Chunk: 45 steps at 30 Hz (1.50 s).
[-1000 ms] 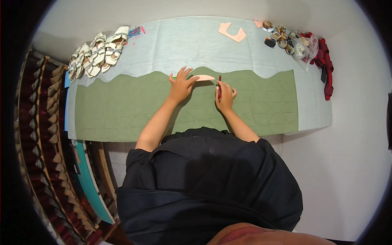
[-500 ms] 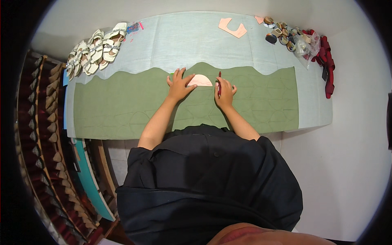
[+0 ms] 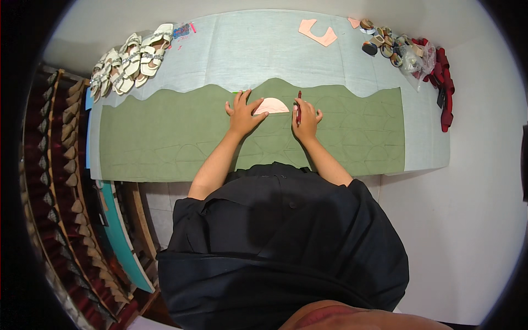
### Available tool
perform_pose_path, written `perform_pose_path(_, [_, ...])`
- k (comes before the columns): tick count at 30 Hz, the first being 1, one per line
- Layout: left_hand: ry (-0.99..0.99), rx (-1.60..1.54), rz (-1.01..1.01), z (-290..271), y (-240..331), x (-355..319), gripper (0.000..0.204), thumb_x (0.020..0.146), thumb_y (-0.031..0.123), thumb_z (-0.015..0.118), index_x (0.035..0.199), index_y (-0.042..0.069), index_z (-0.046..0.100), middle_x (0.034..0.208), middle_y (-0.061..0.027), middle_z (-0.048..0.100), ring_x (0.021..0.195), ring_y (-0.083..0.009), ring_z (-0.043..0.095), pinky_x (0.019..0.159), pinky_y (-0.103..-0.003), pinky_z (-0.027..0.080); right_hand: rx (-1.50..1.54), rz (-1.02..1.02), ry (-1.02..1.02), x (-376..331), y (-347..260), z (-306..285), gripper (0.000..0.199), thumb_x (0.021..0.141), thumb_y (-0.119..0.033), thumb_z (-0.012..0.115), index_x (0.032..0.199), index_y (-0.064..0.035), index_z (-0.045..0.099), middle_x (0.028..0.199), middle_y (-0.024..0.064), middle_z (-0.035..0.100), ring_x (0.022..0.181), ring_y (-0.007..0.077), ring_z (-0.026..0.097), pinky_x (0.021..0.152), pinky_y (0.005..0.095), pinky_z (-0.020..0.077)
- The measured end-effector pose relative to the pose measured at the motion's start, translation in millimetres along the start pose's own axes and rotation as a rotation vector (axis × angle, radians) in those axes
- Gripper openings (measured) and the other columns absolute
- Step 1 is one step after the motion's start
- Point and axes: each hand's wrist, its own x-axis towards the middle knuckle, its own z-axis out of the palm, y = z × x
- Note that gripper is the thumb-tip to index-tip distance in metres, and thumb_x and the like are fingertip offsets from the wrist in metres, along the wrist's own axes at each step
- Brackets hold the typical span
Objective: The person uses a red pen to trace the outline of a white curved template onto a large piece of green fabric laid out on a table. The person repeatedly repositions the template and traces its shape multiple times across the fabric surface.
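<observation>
A wavy-edged sheet of green material [image 3: 165, 124] lies across the table, with thin outlines drawn over its right and lower parts. On it rests a pale pink half-round template [image 3: 272, 106], its straight side toward me. My left hand [image 3: 242, 114] is spread with fingers apart, thumb and index finger touching the template's left end. Just right of the template, my right hand [image 3: 306, 118] is closed around a dark red pen [image 3: 299, 104] held nearly upright. Whether the pen's tip touches the sheet I cannot tell.
White sandals [image 3: 132, 58] are heaped at the far left of the pale blue-grey table cover [image 3: 247, 47]. A notched pink template [image 3: 318, 34] lies at the back. Small shoe parts [image 3: 385, 47], a clear plastic bag [image 3: 412, 59] and red straps [image 3: 446, 93] crowd the far right. Shelves [image 3: 63, 181] stand left.
The whole view has shifted slightly. My right hand, with the pen, has moved a little to the right of the template. The left hand stays at the template.
</observation>
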Motion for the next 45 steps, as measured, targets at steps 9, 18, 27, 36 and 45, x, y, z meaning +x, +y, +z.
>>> perform_pose_path(9, [-0.003,0.014,-0.002,0,2,-1,0.049,0.075,0.053,0.071,0.118,0.029,0.067,0.147,-0.0124,0.038,0.142,-0.0304,0.022,0.104,-0.069,0.006,-0.011,0.027,-0.018,0,0,0,0.025,0.095,-0.021,0.052,0.118,-0.0142,0.058,0.110,0.0052,0.064,0.114,0.0229,0.054,0.101,0.0554,0.0217])
perform_pose_path(18, [-0.004,0.023,0.005,1,1,-2,0.052,0.075,0.054,0.071,0.120,0.030,0.066,0.147,-0.0121,0.037,0.141,-0.0304,0.023,0.104,-0.069,0.007,-0.018,0.034,-0.035,0,0,0,0.026,0.095,-0.022,0.052,0.119,-0.0140,0.058,0.112,0.0055,0.064,0.115,0.0230,0.053,0.101,0.0558,0.0215])
perform_pose_path(27, [0.133,-0.122,0.010,10,-14,0,0.041,0.086,0.042,0.062,0.124,0.028,0.063,0.146,-0.0107,0.039,0.140,-0.0313,0.026,0.105,-0.065,0.007,-0.027,0.018,-0.030,0,0,1,0.026,0.093,-0.022,0.055,0.118,-0.0146,0.058,0.108,0.0041,0.064,0.113,0.0223,0.054,0.100,0.0569,0.0227])
perform_pose_path(36, [0.129,-0.137,0.042,8,-18,-5,0.020,0.085,0.030,0.066,0.103,0.027,0.074,0.143,-0.0092,0.044,0.140,-0.0316,0.026,0.106,-0.064,0.007,-0.065,-0.025,-0.035,-1,7,6,0.032,0.089,-0.026,0.061,0.119,-0.0165,0.057,0.108,0.0035,0.064,0.114,0.0228,0.052,0.099,0.0573,0.0208])
perform_pose_path(45, [0.158,-0.131,0.056,10,-20,-7,0.018,0.084,0.029,0.067,0.100,0.025,0.075,0.143,-0.0089,0.045,0.140,-0.0318,0.028,0.105,-0.063,0.009,-0.087,-0.020,-0.051,-2,9,9,0.033,0.089,-0.029,0.063,0.119,-0.0185,0.057,0.110,0.0032,0.063,0.116,0.0229,0.051,0.099,0.0588,0.0202])
